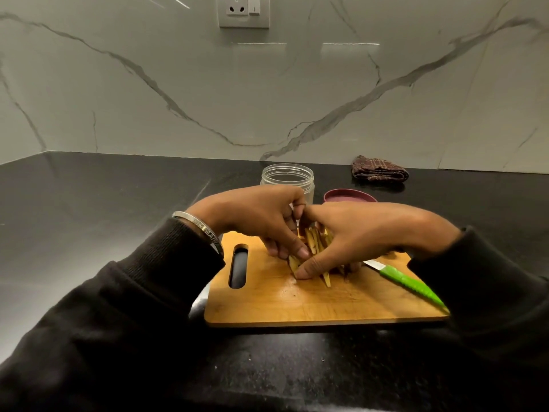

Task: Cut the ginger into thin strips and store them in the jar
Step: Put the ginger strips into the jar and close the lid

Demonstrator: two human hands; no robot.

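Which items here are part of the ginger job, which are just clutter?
Job: ginger strips, gathered between left hand and right hand; cutting board; open jar; maroon lid; green-handled knife.
Lying about: folded cloth; wall socket.

The cutting board point(312, 304) lies on the countertop point(89, 203), with the ginger strips point(315, 248) on it toward 12 o'clock and the knife point(410, 283) at 3 o'clock. Behind the board at 12 o'clock stands the jar point(287, 179), its lid point(349, 196) just right of it. The folded cloth point(378, 169) lies at 1 o'clock, against the wall.
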